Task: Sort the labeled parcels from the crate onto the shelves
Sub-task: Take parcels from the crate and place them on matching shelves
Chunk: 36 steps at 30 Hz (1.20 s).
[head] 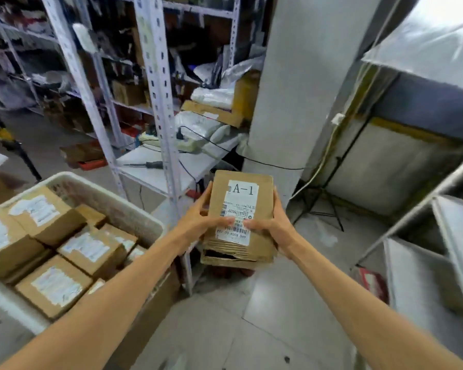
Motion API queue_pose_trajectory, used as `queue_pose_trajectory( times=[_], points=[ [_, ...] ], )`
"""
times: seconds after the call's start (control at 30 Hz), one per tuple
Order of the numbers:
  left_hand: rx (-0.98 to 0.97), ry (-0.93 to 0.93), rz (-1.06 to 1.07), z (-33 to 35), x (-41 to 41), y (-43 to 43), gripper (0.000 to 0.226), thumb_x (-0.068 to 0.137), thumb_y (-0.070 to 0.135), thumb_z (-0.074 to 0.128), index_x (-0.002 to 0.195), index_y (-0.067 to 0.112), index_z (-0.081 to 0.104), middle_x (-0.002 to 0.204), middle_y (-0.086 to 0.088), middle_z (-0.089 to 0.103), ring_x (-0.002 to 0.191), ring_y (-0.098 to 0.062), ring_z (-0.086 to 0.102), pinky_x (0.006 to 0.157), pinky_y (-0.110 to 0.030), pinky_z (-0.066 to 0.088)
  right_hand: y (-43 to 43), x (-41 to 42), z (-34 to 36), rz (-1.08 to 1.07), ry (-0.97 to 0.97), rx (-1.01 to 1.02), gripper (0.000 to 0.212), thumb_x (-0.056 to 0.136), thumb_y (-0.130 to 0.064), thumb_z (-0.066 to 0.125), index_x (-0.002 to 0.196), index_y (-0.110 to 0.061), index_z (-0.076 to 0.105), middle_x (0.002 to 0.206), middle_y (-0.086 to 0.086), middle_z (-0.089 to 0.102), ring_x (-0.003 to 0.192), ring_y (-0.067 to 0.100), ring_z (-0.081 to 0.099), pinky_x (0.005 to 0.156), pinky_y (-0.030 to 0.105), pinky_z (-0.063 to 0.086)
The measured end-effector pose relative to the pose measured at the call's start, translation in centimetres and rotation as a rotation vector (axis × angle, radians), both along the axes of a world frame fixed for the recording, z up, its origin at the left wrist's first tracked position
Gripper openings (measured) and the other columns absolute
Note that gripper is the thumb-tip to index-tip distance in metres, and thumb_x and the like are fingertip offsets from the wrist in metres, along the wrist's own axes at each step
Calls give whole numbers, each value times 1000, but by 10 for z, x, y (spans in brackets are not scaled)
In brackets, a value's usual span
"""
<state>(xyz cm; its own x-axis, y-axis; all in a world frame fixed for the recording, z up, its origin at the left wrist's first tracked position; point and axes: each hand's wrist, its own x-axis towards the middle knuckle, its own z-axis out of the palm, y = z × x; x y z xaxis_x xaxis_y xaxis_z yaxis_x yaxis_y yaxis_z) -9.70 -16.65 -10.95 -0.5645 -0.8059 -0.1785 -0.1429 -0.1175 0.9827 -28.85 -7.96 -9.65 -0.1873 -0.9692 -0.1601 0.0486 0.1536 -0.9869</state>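
I hold a brown cardboard parcel (241, 198) in front of me at chest height; its white label reads "A-1" above barcodes. My left hand (198, 220) grips its left side with the thumb on the label. My right hand (274, 225) grips the right side, thumb also on the label. The parcel's near end is torn and crumpled. At the lower left stands a white plastic crate (104, 196) with several labeled brown parcels (54, 287) packed in it. A white metal shelf rack (158, 102) rises straight ahead, behind the crate.
A low white shelf board (158, 161) ahead carries a screwdriver, a power strip and black cables. Soft white mailers and a flat carton (214, 113) pile up behind it. A wide white pillar (286, 89) stands at centre right. Another grey shelf unit (425, 263) is at the right edge. Grey tiled floor lies below.
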Motion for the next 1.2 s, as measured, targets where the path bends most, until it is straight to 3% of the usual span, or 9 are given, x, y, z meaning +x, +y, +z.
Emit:
queue_pose_trajectory(
  times=[0.07, 0.23, 0.33, 0.43, 0.57, 0.67, 0.8, 0.97, 1.2],
  points=[
    [-14, -3, -118, 6, -42, -2, 120, 51, 41, 90, 147, 51, 18, 115, 3, 69, 102, -17, 68, 91, -40, 54, 20, -31, 5, -111, -9, -29, 114, 67, 10, 77, 148, -35, 11, 128, 8, 59, 107, 24, 66, 83, 45, 57],
    [-23, 10, -498, 29, -147, 3, 116, 62, 28, 86, 150, 43, 11, 101, 10, 74, 93, -10, 71, 77, -25, 55, 82, -89, 25, -443, -1, -36, 120, 72, 8, 75, 151, -36, -3, 126, 2, 59, 106, 19, 66, 84, 40, 57],
    [-53, 28, -707, 47, -201, 23, 119, 62, 27, 86, 149, 48, 8, 113, -1, 71, 96, -15, 71, 84, -34, 56, 123, -106, 39, -650, -7, -52, 118, 71, 3, 78, 151, -36, 0, 128, 4, 59, 110, 22, 65, 90, 46, 54],
    [-78, 47, -921, 62, -244, 54, 121, 61, 28, 87, 148, 50, 6, 106, 2, 73, 93, -16, 72, 84, -39, 56, 166, -110, 54, -824, 24, -59, 107, 67, -7, 79, 149, -30, 15, 128, 6, 61, 111, 25, 64, 91, 48, 54],
    [-64, 107, -1199, 67, -283, 105, 115, 65, 21, 85, 147, 52, 11, 116, -1, 69, 98, -19, 70, 87, -44, 56, 226, -99, 59, -1109, 69, -82, 104, 68, 6, 77, 146, -29, 20, 125, 10, 62, 111, 29, 63, 92, 54, 52],
    [23, 126, -1319, 60, -293, 144, 114, 61, 21, 85, 145, 56, 16, 116, -4, 69, 95, -20, 71, 74, -36, 60, 265, -79, 57, -1254, 108, -72, 99, 65, 7, 78, 140, -31, 26, 123, 8, 63, 108, 25, 65, 83, 44, 57],
    [41, 97, -1525, 45, -287, 211, 119, 52, 26, 85, 146, 52, 17, 105, 1, 72, 92, -22, 72, 77, -41, 59, 321, -30, 43, -1517, 112, -17, 100, 67, 9, 77, 140, -34, 25, 122, 4, 64, 107, 21, 65, 77, 39, 58],
    [75, 123, -1824, 47, -269, 298, 115, 60, 11, 84, 150, 41, 18, 92, 5, 76, 88, -15, 72, 66, -23, 57, 380, 42, 39, -1843, 126, 13, 95, 66, 9, 78, 139, -30, 30, 113, -1, 68, 96, 10, 67, 70, 26, 57],
    [63, 259, -2032, 82, -238, 393, 112, 59, 22, 82, 148, 48, 19, 101, 4, 75, 87, -11, 72, 63, -25, 57, 445, 104, 94, -2051, 195, 220, 114, 66, -13, 86, 152, -31, 12, 121, -10, 59, 105, 8, 56, 73, 21, 50]
  ],
)
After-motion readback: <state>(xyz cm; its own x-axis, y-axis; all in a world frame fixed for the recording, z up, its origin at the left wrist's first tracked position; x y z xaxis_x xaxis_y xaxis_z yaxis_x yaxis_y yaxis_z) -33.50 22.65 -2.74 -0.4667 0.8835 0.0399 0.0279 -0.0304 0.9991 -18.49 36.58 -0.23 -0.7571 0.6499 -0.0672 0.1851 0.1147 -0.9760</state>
